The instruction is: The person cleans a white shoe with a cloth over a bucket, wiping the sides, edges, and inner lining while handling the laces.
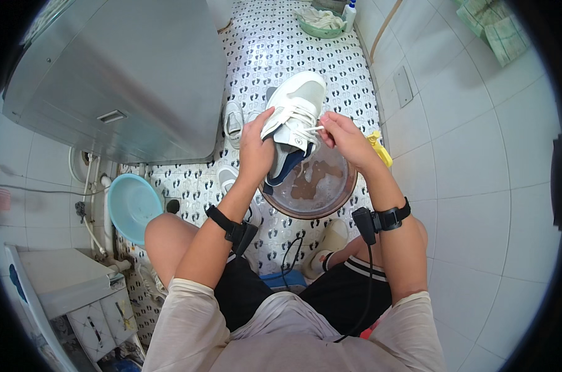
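Observation:
A white sneaker [304, 95] with a grey toe panel and dark blue lining hangs over a round basin [309, 215]. My left hand [257, 146] grips the shoe by its side near the collar, toe pointing away from me. Between the thumb and fingers of my right hand [344, 137] is the end of a white shoelace [314, 128], pulled out to the right. Other laces still cross the tongue. Brownish water with patches of foam [325, 179] fills the basin below, partly hidden by the shoe.
Other sneakers [233, 123] stand on the patterned floor to the left, near a grey metal appliance [123, 83]. A light blue basin [133, 209] sits by the pipes. Beside the right wall lies a yellow plastic object [379, 149]. A green basin [320, 31] holds cloth at the back.

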The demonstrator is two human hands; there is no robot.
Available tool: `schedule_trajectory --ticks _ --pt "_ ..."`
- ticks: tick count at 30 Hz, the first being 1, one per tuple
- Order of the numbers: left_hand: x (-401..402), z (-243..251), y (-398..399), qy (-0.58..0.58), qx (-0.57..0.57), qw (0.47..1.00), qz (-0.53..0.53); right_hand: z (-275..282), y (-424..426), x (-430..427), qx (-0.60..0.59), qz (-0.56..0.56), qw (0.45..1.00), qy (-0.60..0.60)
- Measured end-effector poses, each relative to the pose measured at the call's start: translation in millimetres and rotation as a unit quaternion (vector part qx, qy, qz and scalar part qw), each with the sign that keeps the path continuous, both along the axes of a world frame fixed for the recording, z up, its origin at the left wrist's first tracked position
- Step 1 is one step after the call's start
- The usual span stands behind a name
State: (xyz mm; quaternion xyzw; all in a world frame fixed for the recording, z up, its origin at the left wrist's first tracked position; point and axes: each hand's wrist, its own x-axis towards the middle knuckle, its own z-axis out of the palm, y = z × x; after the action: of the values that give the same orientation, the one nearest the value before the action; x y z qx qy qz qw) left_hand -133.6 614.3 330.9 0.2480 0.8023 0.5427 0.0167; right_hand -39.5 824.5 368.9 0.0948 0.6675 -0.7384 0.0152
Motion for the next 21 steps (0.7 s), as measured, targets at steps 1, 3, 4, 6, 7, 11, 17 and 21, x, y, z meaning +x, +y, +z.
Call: schedule_trajectory --ticks 1,3,4,6,7,11,17,21 --pt "0 1 0 0.000 0.000 1.000 0.000 0 -3 1 0.000 0.000 1.000 0.000" --pt "0 4 -1 0.032 -0.013 0.999 -0.015 2 -13 4 0.200 -0.012 0.980 0.000" --pt "0 3 -2 0.032 -0.012 0.999 -0.016 2 -16 5 0.196 -0.024 0.980 0.020" --pt "-1 1 -3 0.034 -0.015 0.999 -0.006 2 -15 6 0.204 -0.012 0.979 0.011" --pt "-1 1 -3 0.034 -0.015 0.999 -0.007 3 -14 7 0.212 0.000 0.977 0.003" --pt "-3 -2 -5 0.032 -0.041 0.999 0.008 10 -12 6 0.188 -0.024 0.980 0.058" --pt "-2 5 -6 0.018 -0.043 0.999 0.009 7 -5 5 0.047 -0.008 0.997 0.055" --pt "0 3 -6 0.028 -0.033 0.999 0.005 8 -19 5 0.238 -0.058 0.969 0.018"
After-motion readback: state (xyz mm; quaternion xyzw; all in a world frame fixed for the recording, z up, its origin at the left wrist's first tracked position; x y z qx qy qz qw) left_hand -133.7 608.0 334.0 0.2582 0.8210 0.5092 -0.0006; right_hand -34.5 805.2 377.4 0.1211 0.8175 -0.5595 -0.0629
